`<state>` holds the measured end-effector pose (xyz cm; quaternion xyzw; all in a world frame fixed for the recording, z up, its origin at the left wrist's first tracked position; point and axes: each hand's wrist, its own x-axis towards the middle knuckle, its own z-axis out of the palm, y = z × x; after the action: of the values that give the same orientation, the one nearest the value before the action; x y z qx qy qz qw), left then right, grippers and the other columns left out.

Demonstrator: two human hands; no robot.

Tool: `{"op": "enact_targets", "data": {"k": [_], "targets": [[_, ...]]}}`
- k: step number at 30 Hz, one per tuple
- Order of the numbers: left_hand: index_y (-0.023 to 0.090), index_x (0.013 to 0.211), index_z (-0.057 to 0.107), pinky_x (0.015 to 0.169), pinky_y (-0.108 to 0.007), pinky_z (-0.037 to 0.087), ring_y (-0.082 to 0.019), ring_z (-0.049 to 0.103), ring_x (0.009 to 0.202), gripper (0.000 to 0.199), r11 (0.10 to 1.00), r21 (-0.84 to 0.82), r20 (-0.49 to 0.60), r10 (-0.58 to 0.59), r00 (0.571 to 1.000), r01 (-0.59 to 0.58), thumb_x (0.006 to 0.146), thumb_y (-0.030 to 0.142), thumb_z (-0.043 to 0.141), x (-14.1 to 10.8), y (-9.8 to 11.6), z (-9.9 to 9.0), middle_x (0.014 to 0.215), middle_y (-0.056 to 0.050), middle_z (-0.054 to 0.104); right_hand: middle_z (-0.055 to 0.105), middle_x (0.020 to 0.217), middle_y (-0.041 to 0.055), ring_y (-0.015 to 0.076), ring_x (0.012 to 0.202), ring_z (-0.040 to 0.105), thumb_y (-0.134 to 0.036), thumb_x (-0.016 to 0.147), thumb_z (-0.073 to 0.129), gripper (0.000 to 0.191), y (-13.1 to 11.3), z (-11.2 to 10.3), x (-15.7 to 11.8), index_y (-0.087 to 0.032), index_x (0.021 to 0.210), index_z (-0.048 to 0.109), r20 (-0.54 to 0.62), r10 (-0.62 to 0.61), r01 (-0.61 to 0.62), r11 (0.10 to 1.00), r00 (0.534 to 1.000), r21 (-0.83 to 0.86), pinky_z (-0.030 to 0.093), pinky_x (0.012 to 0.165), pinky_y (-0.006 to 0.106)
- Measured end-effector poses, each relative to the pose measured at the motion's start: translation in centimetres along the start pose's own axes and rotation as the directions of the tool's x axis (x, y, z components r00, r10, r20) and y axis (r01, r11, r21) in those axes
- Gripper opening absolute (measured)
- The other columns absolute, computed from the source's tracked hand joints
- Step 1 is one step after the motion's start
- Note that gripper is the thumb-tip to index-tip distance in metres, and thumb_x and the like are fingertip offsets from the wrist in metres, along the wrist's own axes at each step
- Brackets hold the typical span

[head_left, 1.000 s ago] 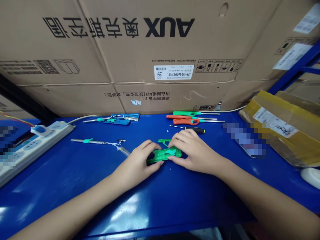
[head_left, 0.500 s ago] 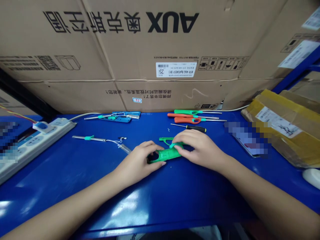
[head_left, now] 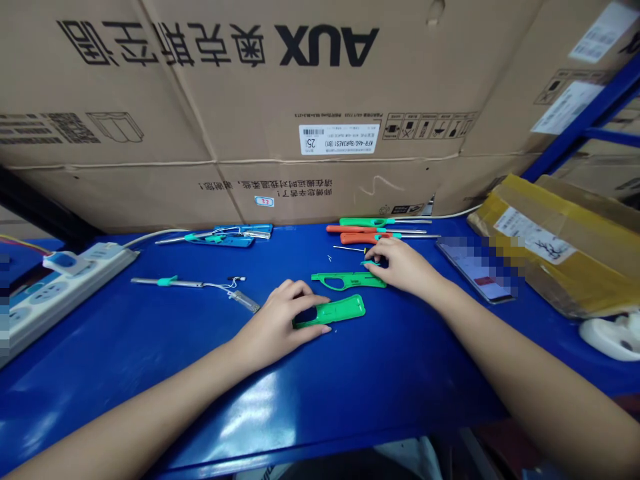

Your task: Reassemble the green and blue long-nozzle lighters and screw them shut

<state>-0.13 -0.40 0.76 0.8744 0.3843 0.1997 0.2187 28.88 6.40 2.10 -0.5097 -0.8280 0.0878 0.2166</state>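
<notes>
Green shell half (head_left: pixel 345 309) was mid-table, hollow side up. Left hand (head_left: pixel 285 317) had its 9 o'clock end, thumb and fingers closed on the edges; far end free. Couldn't tell if it was fully resting on the table. Main risk there, my read: too hard a squeeze on thin plastic could have bent the edge or popped the part out.

Right hand (head_left: pixel 405 265) was at 2 o'clock, thumb and finger narrowed on a small teal piece (head_left: pixel 369 263). Fingers hid most of it; a loose grip could have dropped it.

Other green half (head_left: pixel 367 279) lay at 1 o'clock, one end under the right hand. Couldn't tell if touching; a low wrist could have knocked it.

At 12 o'clock: pale bits (head_left: pixel 329 258), too small to identify, just beside the screwdriver (head_left: pixel 349 249). Screwdriver handle was mostly hidden by the right hand, so a brush could have rolled it into them and scattered them.

At 9 o'clock, right beside the left hand: clear tube (head_left: pixel 245 302), wired to a metal rod (head_left: pixel 187 283). Left hand shifting outward could have snagged it and strained the thin wires (head_left: pixel 219 287).
</notes>
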Motion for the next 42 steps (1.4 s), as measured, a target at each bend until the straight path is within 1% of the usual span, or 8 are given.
{"op": "enact_targets", "data": {"k": [6,12,16,20,24,32,38,42], "targets": [[0.027,0.139,0.057,0.101,-0.047,0.047,-0.027,0.056,0.115,0.057,0.999,-0.027,-0.073,0.014,0.997,-0.016,0.089,0.052,0.07,0.2,-0.5,-1.0,0.126,-0.009,0.064,0.071,0.085,0.0072,0.0224,0.084,0.064,-0.023,0.089,0.057,0.014,-1.0,-1.2,-0.2,-0.019,0.084,0.07,-0.085,-0.089,0.095,0.993,0.992,0.072,0.051,0.078,0.037],[0.021,0.103,0.073,0.092,-0.036,0.049,-0.02,0.063,0.098,0.023,0.992,0.123,-0.254,0.066,0.965,-0.035,0.101,0.036,0.056,0.2,-1.6,-4.8,0.101,-0.005,0.072,0.071,0.09,0.0053,0.0199,0.088,0.065,-0.022,0.092,0.059,0.012,-3.2,-2.9,-1.2,-0.021,0.085,0.069,-0.03,-0.263,0.264,0.954,0.964,0.14,0.051,0.085,0.035],[0.019,0.088,0.073,0.087,-0.036,0.049,-0.019,0.063,0.085,0.03,0.96,0.269,-0.112,0.118,0.987,-0.084,0.101,0.039,0.054,0.1,-2.1,-6.1,0.089,-0.005,0.072,0.069,0.101,0.0075,0.0218,0.094,0.065,-0.028,0.094,0.062,0.011,-4.2,-2.7,-1.9,-0.021,0.096,0.071,0.155,-0.347,0.336,0.938,0.925,0.089,0.052,0.087,0.037],[0.022,0.1,0.072,0.099,-0.04,0.047,-0.021,0.066,0.092,0.033,0.957,0.25,0.107,0.121,0.987,-0.144,0.09,0.054,0.067,0.0,-1.7,-5.9,0.099,-0.004,0.072,0.066,0.116,0.0115,0.0278,0.107,0.063,-0.034,0.093,0.066,0.026,-4.1,-2.0,-1.9,-0.021,0.115,0.068,0.239,-0.269,0.289,0.956,0.933,-0.052,0.052,0.093,0.043],[0.02,0.098,0.069,0.081,-0.033,0.051,-0.021,0.065,0.09,0.025,0.979,0.158,0.189,0.098,0.977,-0.128,0.093,0.045,0.065,-0.2,-1.8,-5.4,0.098,-0.005,0.071,0.068,0.108,0.0111,0.0284,0.103,0.063,-0.028,0.092,0.067,0.022,-3.5,-1.6,-1.7,-0.019,0.112,0.068,0.308,-0.218,0.251,0.965,0.926,-0.074,0.052,0.092,0.045],[0.022,0.097,0.071,0.087,-0.034,0.05,-0.021,0.064,0.094,0.029,0.985,0.149,0.121,0.067,0.99,-0.085,0.093,0.05,0.065,-0.2,-5.5,-7.5,0.098,-0.005,0.072,0.065,0.107,0.009,0.0258,0.102,0.063,-0.024,0.092,0.064,0.011,-3.1,-1.6,-1.6,-0.02,0.103,0.066,0.32,-0.214,0.235,0.972,0.923,-0.027,0.052,0.09,0.042],[0.023,0.096,0.072,0.086,-0.035,0.05,-0.021,0.064,0.094,0.039,0.983,0.185,0.049,0.007,0.999,-0.016,0.09,0.06,0.064,-0.4,-8.1,-9.2,0.097,-0.005,0.071,0.064,0.125,0.012,0.0274,0.111,0.064,-0.03,0.09,0.067,0.037,-2.8,-1.2,-1.7,-0.019,0.125,0.058,0.284,-0.166,0.153,0.986,0.944,0.068,0.052,0.094,0.043],[0.022,0.096,0.073,0.086,-0.035,0.051,-0.022,0.064,0.093,0.043,0.983,0.183,0.014,-0.016,1.0,0.014,0.089,0.064,0.062,-0.3,-8.9,-9.1,0.096,-0.005,0.071,0.068,0.119,0.0115,0.0273,0.106,0.066,-0.027,0.087,0.068,0.033,-2.7,-1.3,-1.6,-0.019,0.119,0.064,0.275,-0.156,0.131,0.985,0.949,0.109,0.051,0.093,0.041]]}}
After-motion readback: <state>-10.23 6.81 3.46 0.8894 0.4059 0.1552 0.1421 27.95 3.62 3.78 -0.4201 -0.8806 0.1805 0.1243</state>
